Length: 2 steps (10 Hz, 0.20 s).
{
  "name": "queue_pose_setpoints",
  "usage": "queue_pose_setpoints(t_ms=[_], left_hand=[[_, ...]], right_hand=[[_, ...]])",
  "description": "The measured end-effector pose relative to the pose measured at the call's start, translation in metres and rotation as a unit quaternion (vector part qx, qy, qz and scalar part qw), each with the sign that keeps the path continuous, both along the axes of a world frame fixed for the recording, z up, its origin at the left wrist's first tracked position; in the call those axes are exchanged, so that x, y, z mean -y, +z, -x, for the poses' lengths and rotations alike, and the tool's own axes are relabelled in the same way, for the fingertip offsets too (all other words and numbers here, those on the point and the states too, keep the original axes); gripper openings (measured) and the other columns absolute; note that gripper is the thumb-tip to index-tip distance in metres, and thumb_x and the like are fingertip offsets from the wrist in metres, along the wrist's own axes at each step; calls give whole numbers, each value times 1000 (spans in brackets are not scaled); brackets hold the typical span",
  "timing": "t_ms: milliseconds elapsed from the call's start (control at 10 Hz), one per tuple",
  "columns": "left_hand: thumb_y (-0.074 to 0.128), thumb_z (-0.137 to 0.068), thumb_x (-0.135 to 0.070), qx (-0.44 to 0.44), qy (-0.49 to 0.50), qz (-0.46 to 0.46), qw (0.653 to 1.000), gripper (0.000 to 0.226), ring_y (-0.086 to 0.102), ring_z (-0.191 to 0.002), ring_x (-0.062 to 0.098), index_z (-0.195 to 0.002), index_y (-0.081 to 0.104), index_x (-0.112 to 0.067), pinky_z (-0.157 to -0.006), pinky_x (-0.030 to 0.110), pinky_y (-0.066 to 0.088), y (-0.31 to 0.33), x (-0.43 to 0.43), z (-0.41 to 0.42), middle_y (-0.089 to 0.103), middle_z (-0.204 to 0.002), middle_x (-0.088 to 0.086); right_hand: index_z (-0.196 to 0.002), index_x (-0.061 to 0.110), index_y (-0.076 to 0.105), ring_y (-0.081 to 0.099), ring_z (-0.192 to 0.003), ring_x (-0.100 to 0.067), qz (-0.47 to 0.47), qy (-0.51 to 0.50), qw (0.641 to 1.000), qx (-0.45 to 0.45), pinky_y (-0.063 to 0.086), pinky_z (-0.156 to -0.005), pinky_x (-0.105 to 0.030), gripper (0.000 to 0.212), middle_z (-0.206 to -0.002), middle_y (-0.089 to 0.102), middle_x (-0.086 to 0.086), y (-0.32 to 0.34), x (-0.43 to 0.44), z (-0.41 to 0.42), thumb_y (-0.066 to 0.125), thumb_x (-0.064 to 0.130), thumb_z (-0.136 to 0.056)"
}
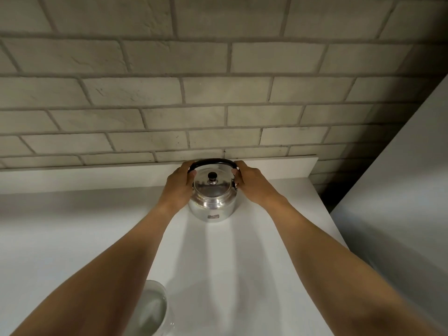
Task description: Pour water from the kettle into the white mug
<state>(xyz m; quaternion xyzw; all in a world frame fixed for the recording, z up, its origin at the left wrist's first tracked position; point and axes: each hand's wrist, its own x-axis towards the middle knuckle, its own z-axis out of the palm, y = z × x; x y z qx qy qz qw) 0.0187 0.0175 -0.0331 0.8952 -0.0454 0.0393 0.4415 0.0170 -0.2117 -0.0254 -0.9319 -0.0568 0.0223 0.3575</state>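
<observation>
A shiny steel kettle [212,202] with a black knob on its lid stands upright on the white counter [242,263] near the back wall. Its black handle [211,162] arches over the lid. My left hand [180,185] grips the handle's left end and my right hand [251,181] grips its right end. The white mug [152,309] stands at the near edge of the counter, partly hidden under my left forearm. Water shows inside the mug.
A grey brick wall [206,93] rises right behind the counter's raised back ledge [97,177]. A white cabinet side [400,178] stands at the right, past the counter's right edge.
</observation>
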Motion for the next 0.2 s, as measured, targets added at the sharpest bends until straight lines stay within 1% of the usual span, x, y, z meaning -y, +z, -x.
queue_pose_setpoints(t_ms=[100, 200], left_hand=[[49, -108, -31, -35, -7, -24, 999, 45, 54, -130, 32, -152, 42, -25, -97, 33, 42, 8, 1, 1, 55, -142, 12], [59, -101, -46, 22, 44, -72, 996, 61, 49, -136, 32, -154, 39, -24, -107, 43, 41, 26, 4, 6, 47, -151, 10]], right_hand=[[-156, 19, 37, 69, -102, -30, 10, -10, 1000, -16, 56, -88, -42, 49, -114, 73, -13, 9, 0, 9, 41, 36, -110], [-161, 22, 29, 67, -109, -28, -5, -42, 999, 32, 53, -98, -44, 59, -113, 75, -6, 16, 0, 18, 42, 46, -108]])
